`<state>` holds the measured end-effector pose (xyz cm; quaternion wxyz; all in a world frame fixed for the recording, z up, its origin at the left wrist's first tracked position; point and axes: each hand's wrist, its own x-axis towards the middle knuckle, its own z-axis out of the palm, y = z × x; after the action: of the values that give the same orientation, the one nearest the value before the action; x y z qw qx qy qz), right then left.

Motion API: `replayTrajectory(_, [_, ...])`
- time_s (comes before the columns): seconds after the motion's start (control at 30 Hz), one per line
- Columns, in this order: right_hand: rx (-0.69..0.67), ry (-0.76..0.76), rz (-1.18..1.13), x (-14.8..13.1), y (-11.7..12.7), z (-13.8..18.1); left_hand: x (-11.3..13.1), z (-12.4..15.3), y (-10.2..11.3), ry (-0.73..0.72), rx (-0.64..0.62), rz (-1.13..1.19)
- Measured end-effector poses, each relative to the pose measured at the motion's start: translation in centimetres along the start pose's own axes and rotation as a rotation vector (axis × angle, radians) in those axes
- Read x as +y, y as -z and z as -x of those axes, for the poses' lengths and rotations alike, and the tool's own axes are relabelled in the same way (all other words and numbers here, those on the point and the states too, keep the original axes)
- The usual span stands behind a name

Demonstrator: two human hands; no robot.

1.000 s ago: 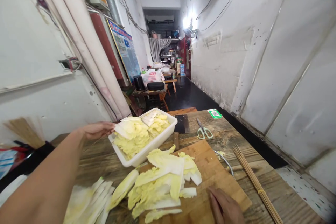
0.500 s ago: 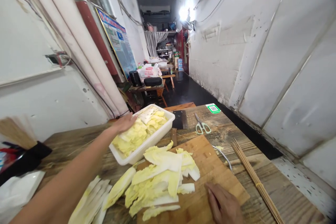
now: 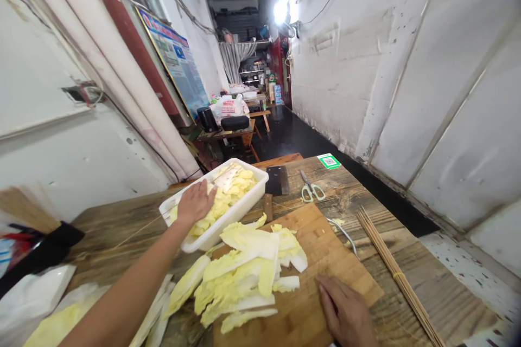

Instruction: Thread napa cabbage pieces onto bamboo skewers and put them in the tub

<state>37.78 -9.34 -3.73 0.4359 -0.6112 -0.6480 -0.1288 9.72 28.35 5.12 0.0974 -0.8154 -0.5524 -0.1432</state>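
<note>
Head view. One white plastic tub point(image 3: 228, 219) stands on the wooden table point(image 3: 126, 216), left of centre; its long axis runs diagonally, near left to far right. It contains cut napa cabbage leaves point(image 3: 240, 184), overlapped and not countable. The left hand point(image 3: 197, 201) lies palm down on these leaves, fingers extended and pointing away from the person, gripping nothing visible. The right hand point(image 3: 345, 309) rests half-curled at the near right part of the cutting board point(image 3: 305, 295), thumb close to the fingers; whether it pinches anything cannot be told.

One wooden cutting board carries a heap of cabbage strips point(image 3: 248, 265), most with long axes sideways, rising slightly toward the far right; an exact count is not possible. One narrow leaf section point(image 3: 187, 286) lies just left of the board, long axis near left to far right.

Other items, counted: one cleaver point(image 3: 278, 180), handle toward the person; one pair of scissors point(image 3: 312, 188), tips pointing away; one QR-code card point(image 3: 329, 161) at the far edge; one bundle of thin sticks point(image 3: 386, 255), long axis far left to near right, bound by one yellow band point(image 3: 398, 275).
</note>
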Motion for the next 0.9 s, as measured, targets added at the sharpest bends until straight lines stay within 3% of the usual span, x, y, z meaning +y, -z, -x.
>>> replayTrajectory(0.13, [0.02, -0.018, -0.014, -0.4, 0.1, -0.3, 1.0, -0.4, 1.9, 0.004, 0.031, 0.004])
replayTrajectory(0.3, [-0.006, -0.05, -0.042, -0.6, 0.4, -0.4, 3.3, -0.5, 7.2, -0.018, 0.111, 0.061])
replayTrajectory(0.4, [-0.075, -0.103, -0.048, -0.5, 0.3, -0.1, 6.1, 1.9, 10.6, -0.076, 0.159, 0.14])
replayTrajectory(0.5, [-0.155, -0.164, -0.056, -0.5, 0.0, 0.1, 9.7, 7.4, 12.4, -0.164, 0.16, 0.253])
replayTrajectory(0.63, [-0.247, -0.19, -0.062, -1.2, 1.3, -0.5, 13.9, 17.5, 11.3, -0.312, 0.104, 0.395])
replayTrajectory(0.7, [-0.291, -0.204, -0.036, -1.1, 3.5, -1.1, 14.9, 21.7, 9.7, -0.348, 0.184, 0.482])
replayTrajectory(0.8, [-0.316, -0.331, 0.11, 0.4, 8.1, -2.1, 15.1, 25.7, 7.9, -0.394, 0.252, 0.544])
replayTrajectory(0.9, [-0.343, -0.558, 0.329, 3.5, 12.1, -2.8, 14.5, 27.4, 7.3, -0.351, 0.314, 0.568])
